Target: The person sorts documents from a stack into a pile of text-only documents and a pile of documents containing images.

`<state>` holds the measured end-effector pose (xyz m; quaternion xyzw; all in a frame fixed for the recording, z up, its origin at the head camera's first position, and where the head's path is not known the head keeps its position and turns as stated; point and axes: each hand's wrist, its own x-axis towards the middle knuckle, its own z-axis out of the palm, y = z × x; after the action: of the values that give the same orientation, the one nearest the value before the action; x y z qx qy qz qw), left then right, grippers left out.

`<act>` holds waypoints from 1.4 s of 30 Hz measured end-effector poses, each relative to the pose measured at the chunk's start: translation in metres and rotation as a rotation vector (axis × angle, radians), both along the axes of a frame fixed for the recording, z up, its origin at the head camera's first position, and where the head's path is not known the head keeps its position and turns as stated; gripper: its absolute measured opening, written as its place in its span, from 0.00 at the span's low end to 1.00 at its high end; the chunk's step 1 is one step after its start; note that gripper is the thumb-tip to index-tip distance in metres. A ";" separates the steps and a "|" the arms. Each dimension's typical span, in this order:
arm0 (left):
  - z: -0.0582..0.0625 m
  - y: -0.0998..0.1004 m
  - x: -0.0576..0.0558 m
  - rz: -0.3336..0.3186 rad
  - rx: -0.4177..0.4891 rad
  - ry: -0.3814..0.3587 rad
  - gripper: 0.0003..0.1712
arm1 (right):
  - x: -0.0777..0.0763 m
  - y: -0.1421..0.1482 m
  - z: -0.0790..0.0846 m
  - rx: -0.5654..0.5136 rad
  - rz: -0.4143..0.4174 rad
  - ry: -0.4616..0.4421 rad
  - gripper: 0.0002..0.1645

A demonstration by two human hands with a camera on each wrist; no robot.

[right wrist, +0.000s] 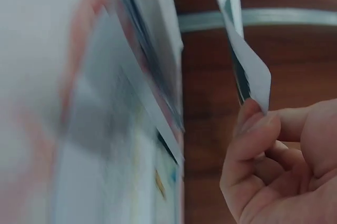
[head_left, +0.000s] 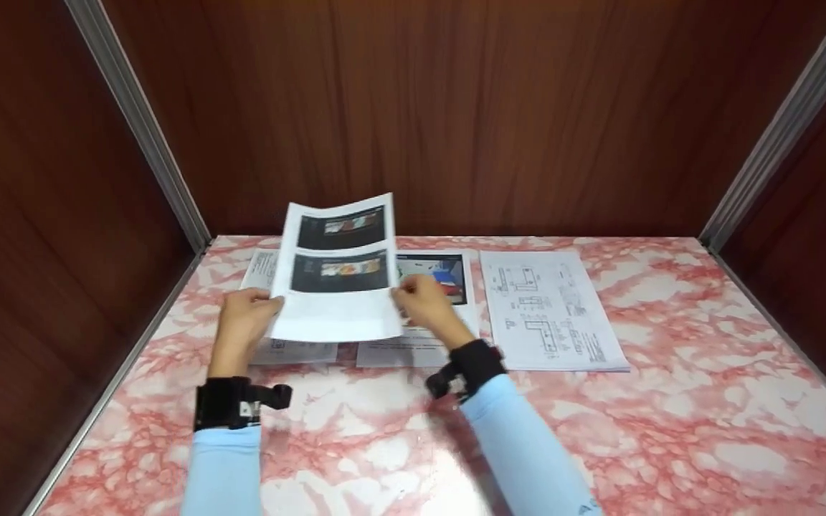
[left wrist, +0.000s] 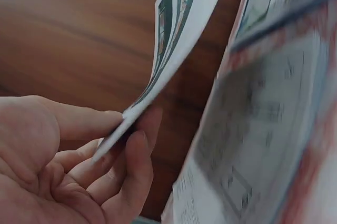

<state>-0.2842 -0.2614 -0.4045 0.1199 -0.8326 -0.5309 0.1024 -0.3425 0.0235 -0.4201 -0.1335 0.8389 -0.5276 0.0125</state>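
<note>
The person's left hand [head_left: 244, 322] and right hand [head_left: 427, 304] both grasp the sheet [head_left: 345, 319], which is raised above the table [head_left: 728, 401], toward its far edge and left of its middle. The left hand pinches the sheet's left edge between thumb and fingers; the right hand pinches the right edge, near the bottom. The sheet bows, its far end tilted up, and bears two dark printed pictures with coloured strips; the small print on it is too blurred to read.

Three papers lie in a row along the table's far edge. The left paper [head_left: 295, 352], nearest the far left corner, is partly hidden by the sheet and has print too small to read. The middle paper [head_left: 399, 356] shows a coloured picture with a blue shape. The right paper [head_left: 553, 315] carries line drawings with illegible notes. Dark lettering on the right sleeve [head_left: 528, 444] begins with "A".
</note>
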 end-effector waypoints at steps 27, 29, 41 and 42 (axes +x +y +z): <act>-0.006 0.105 -0.020 -0.079 -0.201 -0.007 0.15 | 0.013 0.108 -0.002 0.015 -0.123 -0.100 0.12; -0.009 0.106 -0.021 -0.080 -0.198 -0.015 0.14 | 0.012 0.109 -0.003 0.021 -0.117 -0.103 0.12; -0.023 0.116 -0.027 -0.126 -0.208 0.008 0.11 | 0.009 0.121 -0.018 0.026 -0.136 -0.068 0.13; -0.023 0.117 -0.027 -0.127 -0.206 0.011 0.11 | 0.009 0.122 -0.019 0.026 -0.138 -0.065 0.14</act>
<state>-0.3115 -0.1446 -0.4279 0.0529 -0.8880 -0.4487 0.0851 -0.3335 0.1456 -0.4386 -0.0578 0.8519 -0.5205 0.0050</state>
